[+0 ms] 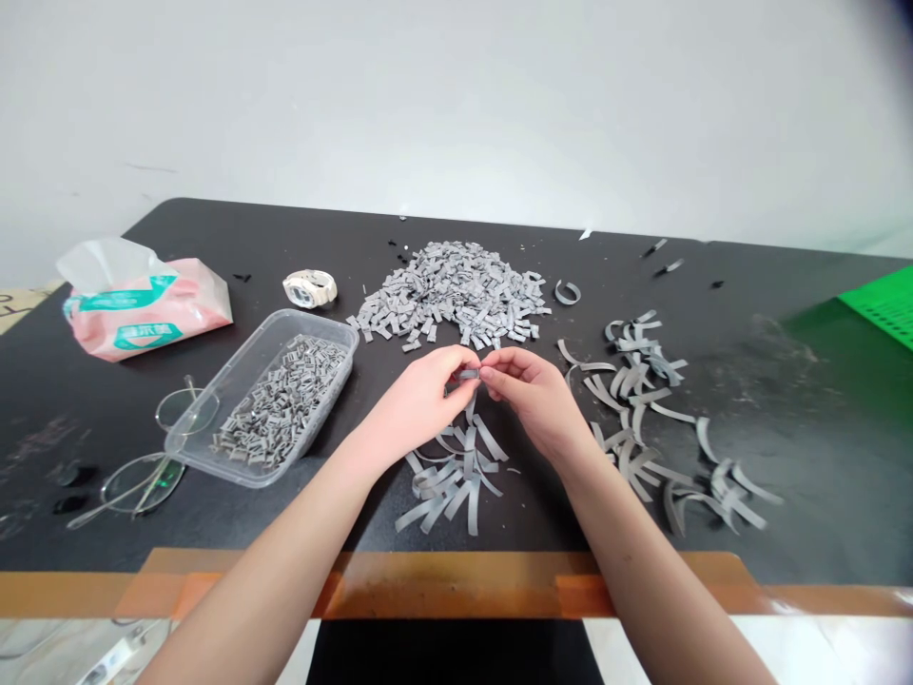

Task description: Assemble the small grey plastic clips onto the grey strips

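My left hand (424,395) and my right hand (532,395) meet at the middle of the black table, fingertips nearly touching. Between them is a small grey piece (468,374), pinched by my left thumb and forefinger, with my right fingertips closed at its right end. Just beyond lies a large heap of short grey pieces (456,285). Below my hands are loose grey strips (456,485), and more curved grey strips (634,381) spread to the right. A clear plastic box (267,476) at the left holds many small grey clips (285,404).
A pink tissue pack (153,309) and a white watch (310,288) stand at the back left. Glasses (143,483) lie beside and partly behind the box. A green object (884,304) is at the right edge. Brown tape (456,580) covers the table's front edge.
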Demonstrator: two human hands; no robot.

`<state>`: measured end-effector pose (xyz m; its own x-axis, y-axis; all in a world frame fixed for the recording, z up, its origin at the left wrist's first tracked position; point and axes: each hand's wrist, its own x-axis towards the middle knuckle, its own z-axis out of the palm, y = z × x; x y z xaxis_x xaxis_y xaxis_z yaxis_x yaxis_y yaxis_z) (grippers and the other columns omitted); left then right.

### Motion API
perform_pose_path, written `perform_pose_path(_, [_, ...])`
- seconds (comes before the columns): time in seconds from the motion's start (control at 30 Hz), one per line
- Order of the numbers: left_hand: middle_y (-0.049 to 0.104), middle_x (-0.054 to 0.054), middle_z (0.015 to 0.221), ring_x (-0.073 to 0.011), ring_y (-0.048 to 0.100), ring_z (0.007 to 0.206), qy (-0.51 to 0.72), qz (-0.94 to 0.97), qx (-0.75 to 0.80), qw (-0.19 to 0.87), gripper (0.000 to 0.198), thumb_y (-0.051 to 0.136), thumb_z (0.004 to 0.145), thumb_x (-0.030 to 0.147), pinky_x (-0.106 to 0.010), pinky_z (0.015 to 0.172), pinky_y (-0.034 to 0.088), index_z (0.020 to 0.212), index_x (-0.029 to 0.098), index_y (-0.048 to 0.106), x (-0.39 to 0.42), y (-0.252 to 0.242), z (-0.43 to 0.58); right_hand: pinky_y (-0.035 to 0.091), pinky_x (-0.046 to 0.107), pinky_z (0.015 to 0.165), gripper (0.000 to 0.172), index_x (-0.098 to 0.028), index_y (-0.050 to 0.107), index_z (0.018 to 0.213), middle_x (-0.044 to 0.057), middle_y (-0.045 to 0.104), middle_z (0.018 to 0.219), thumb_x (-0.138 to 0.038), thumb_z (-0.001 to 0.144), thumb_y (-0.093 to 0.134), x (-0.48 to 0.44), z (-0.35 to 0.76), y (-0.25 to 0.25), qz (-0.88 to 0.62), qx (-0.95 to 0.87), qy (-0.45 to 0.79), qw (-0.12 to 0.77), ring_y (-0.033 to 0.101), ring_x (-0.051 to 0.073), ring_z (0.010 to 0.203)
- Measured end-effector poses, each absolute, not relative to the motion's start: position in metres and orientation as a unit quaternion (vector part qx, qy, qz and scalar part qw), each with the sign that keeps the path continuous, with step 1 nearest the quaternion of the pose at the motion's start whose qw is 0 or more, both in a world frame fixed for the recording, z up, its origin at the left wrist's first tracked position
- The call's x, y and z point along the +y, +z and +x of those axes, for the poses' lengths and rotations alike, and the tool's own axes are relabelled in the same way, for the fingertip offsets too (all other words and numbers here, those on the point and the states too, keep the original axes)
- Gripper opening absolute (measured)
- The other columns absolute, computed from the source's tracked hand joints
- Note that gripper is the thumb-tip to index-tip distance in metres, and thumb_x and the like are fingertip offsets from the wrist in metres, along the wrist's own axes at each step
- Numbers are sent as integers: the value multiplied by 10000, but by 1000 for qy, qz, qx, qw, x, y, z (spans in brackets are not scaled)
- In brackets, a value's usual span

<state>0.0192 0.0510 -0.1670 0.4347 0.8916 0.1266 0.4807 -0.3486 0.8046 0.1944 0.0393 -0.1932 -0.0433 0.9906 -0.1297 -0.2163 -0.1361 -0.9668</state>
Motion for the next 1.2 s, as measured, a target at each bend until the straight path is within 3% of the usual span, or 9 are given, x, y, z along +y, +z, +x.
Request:
perform_pose_path(0.13, [699,-13,914,-160,615,824,340,695,455,441,120,612,885,254,-287,773,469,966,190,673,54,-168,20,458,244,678,174,-206,801,847,-13,685,742,-362,783,842,37,196,-188,-394,-363,651,538,567,97,673])
perform_pose_path(0.3, [685,8,801,-125,598,721,385,592,404,581,217,732,818,328,-255,690,443,959,169,693,57,-169,17,509,246,729,226,-245,834,944,10,765,888,-287,730,894,35,199,-185,-336,-358,694,528,633,106,745])
perform_pose_path(0.43, [714,2,805,-124,634,744,394,542,377,639,247,813,758,313,-259,740,476,923,155,720,57,-168,16,514,248,693,175,-232,827,820,4,743,760,-351,721,910,35,200,-185,-336,-373,687,525,629,108,682])
perform_pose_path(0.53, [749,-18,851,-135,666,784,388,527,354,668,245,821,755,310,-282,798,499,923,152,739,56,-168,15,504,249,642,240,-209,809,761,9,723,704,-431,732,894,35,201,-182,-334,-382,695,510,618,109,629])
perform_pose_path(0.93, [754,-29,913,-168,700,872,346,595,405,602,151,686,825,247,-320,874,535,941,155,715,56,-161,16,418,238,526,286,-162,735,733,-19,665,569,-328,628,943,37,198,-181,-443,-387,652,478,552,95,504])
perform_pose_path(1.2, [722,-29,953,-168,649,859,320,676,453,486,129,627,870,229,-306,805,497,949,163,705,54,-166,19,495,248,543,281,-157,748,715,-6,679,561,-326,600,942,36,194,-184,-489,-374,615,494,590,107,496])
